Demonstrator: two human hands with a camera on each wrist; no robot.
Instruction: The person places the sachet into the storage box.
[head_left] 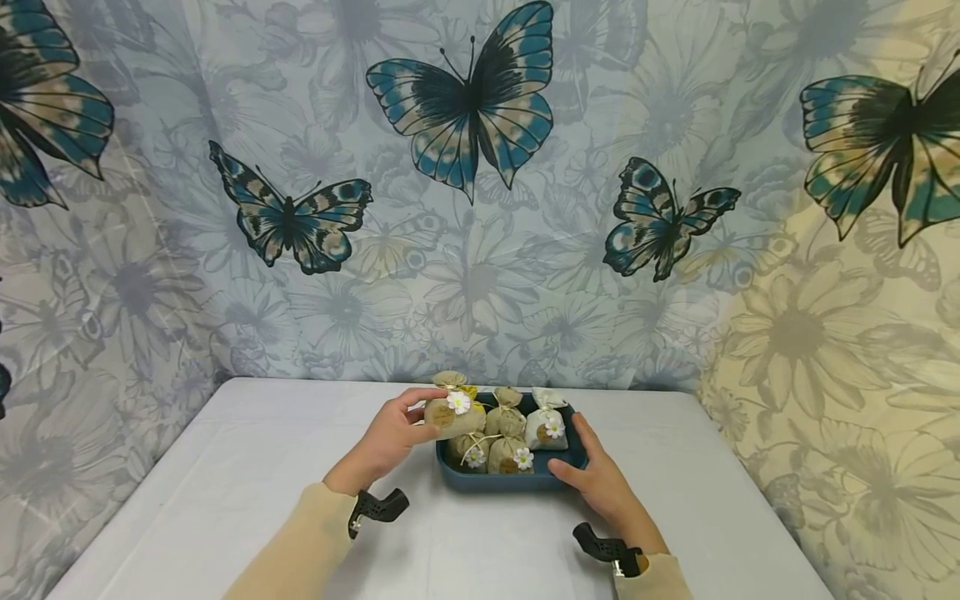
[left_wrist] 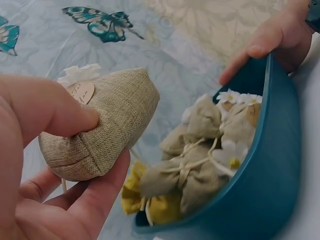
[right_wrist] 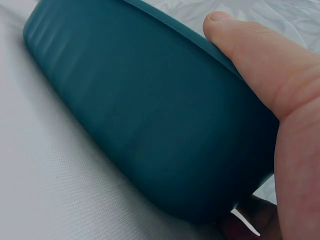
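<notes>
While my left hand [head_left: 392, 436] is pinching a burlap sachet [head_left: 453, 414] between thumb and curled fingers at the tray's [head_left: 501, 481] left rim, my right hand [head_left: 600, 483] is bracing the tray's right corner, thumb lying along the rim, fingers wrapping the wall. I am judging this a mid-transfer step, sachet hovering just over the rim. Other sachets [head_left: 508, 440] are crowding the tray tightly. Next calls for keeping the tray steady. Open table [head_left: 247, 467] is lying wide to the left; the curtain [head_left: 480, 208] is closing the back edge.
</notes>
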